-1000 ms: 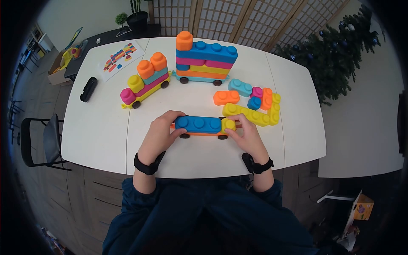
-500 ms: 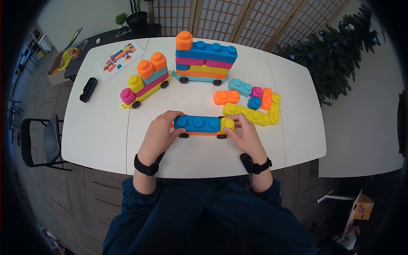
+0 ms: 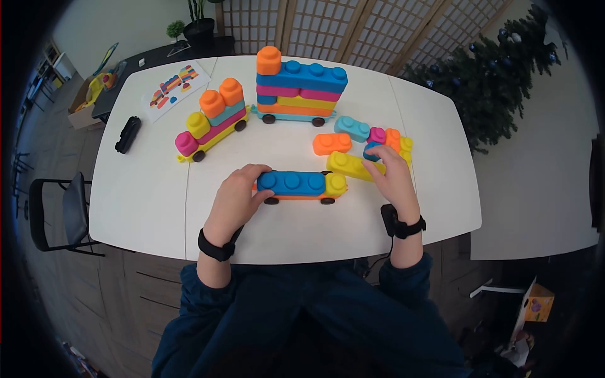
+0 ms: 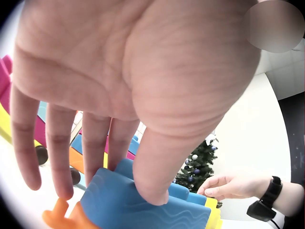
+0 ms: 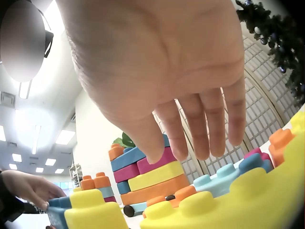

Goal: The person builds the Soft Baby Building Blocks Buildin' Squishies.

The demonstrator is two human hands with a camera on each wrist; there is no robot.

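Note:
In the head view the left hand [image 3: 236,198] grips the left end of a long blue block [image 3: 292,183], thumb on the near side. That block and a small yellow block [image 3: 336,184] sit on an orange wheeled base [image 3: 299,198]. The left wrist view has the thumb against the blue block [image 4: 143,202]. With fingers extended and nothing held, the right hand [image 3: 397,183] hovers over the loose blocks, above a long yellow block [image 3: 346,165] and beside a small blue block [image 3: 370,150]. In the right wrist view its fingers [image 5: 194,129] hang above the blocks.
Behind stand a tall block stack on a light blue wheeled base [image 3: 293,117] and a yellow wheeled base with blocks [image 3: 214,140]. Loose orange [image 3: 332,144] and light blue [image 3: 351,128] blocks lie to the right. A printed sheet [image 3: 178,88] and black object [image 3: 128,135] are at left.
The right hand has let go of the yellow end of the wheeled piece and moved right and away from the body, over the loose blocks. The left hand keeps its grip.

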